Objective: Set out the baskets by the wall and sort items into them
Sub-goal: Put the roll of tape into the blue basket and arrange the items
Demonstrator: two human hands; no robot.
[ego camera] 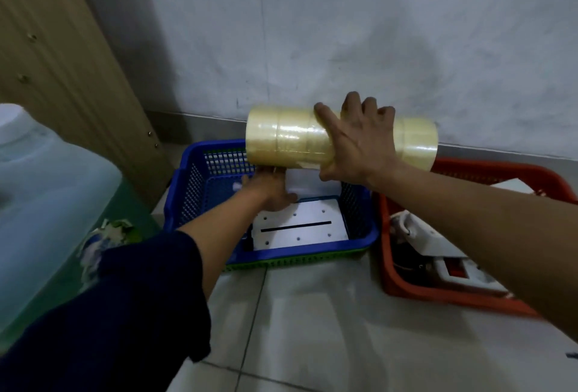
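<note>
My right hand [356,144] gripped the tape rolls [337,141] mid-frame. My left hand [272,191] lay open-palmed beneath, over the blue basket [359,210].

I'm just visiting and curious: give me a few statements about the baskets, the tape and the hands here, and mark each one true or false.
1. The right hand grips a stack of clear tape rolls held sideways. True.
2. The tape rolls already lie on the floor of the red basket. False: they are held in the air, mostly above the blue basket.
3. The blue basket sits left of the red basket, both near the wall. True.
4. The blue basket is empty. False: a white plate with a black slot lies in it.
5. The left hand reaches under the tape rolls, over the blue basket. True.
6. Both arms wear dark sleeves. False: only the left arm does; the right forearm is bare.
</note>
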